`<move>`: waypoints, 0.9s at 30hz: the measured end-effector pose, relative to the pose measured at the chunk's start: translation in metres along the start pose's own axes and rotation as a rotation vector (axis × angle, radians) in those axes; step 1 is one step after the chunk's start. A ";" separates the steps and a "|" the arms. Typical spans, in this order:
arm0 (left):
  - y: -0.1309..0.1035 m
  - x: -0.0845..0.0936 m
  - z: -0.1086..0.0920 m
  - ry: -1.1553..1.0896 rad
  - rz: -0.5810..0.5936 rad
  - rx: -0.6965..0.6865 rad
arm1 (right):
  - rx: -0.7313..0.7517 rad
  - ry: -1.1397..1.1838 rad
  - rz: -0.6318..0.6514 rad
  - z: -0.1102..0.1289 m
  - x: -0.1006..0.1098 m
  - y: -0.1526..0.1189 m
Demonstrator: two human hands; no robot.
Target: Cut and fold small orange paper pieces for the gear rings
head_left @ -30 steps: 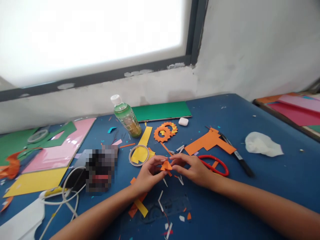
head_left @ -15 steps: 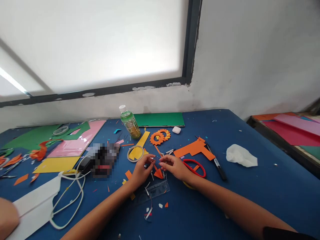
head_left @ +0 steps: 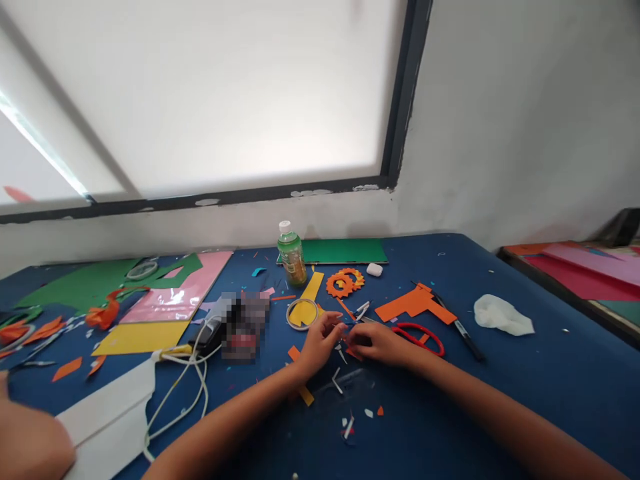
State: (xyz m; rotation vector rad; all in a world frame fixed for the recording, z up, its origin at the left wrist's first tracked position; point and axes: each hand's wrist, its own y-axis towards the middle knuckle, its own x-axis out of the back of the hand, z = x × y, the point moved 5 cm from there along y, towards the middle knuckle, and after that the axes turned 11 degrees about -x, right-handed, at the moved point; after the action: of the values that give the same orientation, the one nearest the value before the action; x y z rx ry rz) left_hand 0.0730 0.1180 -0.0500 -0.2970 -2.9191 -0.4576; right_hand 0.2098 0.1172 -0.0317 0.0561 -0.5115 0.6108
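My left hand (head_left: pixel 320 345) is over the middle of the blue table, thumb and fingers pinched together; anything between their tips is too small to make out. Close beside it, my right hand (head_left: pixel 380 343) has its fingers curled down onto a small orange paper piece (head_left: pixel 354 354), mostly covered by the fingertips. Red-handled scissors (head_left: pixel 436 339) lie partly under my right forearm. Beyond the hands are an orange toothed paper ring (head_left: pixel 341 285) and a tape roll (head_left: pixel 302 314) over yellow paper. White paper scraps (head_left: pixel 338 381) are scattered below the fingers.
A drink bottle (head_left: pixel 292 257) stands near the green board (head_left: pixel 345 251). To the right lie an orange paper cutout (head_left: pixel 407 303), a black marker (head_left: pixel 469 341) and a crumpled white tissue (head_left: pixel 503 315). Cables (head_left: pixel 203 380) and another person's arm (head_left: pixel 35 437) are at left.
The view has shifted, so the table things appear farther right. My right fingers have come down onto the orange paper piece, which lay uncovered between the hands before.
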 end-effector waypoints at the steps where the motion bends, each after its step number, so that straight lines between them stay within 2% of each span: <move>1: 0.000 0.000 0.000 -0.024 0.011 -0.015 | -0.002 -0.018 -0.022 0.004 -0.001 0.001; 4: -0.003 0.006 0.002 -0.137 -0.043 -0.022 | -0.026 -0.048 -0.110 0.014 -0.004 0.000; 7: -0.008 0.011 0.000 -0.136 -0.086 -0.064 | -0.098 0.085 -0.305 0.017 -0.003 -0.006; 10: -0.013 0.008 -0.004 -0.173 -0.021 -0.119 | -0.144 0.369 -0.509 0.012 -0.003 -0.013; 12: -0.015 0.004 -0.006 -0.206 0.024 -0.148 | -0.153 0.473 -0.570 0.007 -0.007 -0.016; 15: -0.014 0.000 -0.004 -0.259 0.055 -0.113 | -0.168 0.526 -0.594 0.000 -0.012 -0.018; 20: -0.006 -0.005 0.003 -0.476 0.061 0.048 | -0.168 0.606 -0.574 -0.009 -0.011 -0.016; 23: -0.004 -0.001 0.004 -0.451 -0.016 0.138 | -0.162 0.642 -0.525 -0.011 -0.008 -0.012; 27: -0.012 0.005 -0.005 -0.442 -0.081 0.176 | -0.168 0.654 -0.417 -0.011 -0.010 -0.011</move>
State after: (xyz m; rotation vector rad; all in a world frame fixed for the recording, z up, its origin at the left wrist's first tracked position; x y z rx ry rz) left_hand 0.0662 0.1061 -0.0482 -0.2872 -3.3835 -0.1550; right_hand 0.2137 0.1043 -0.0447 -0.1893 0.0904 0.1513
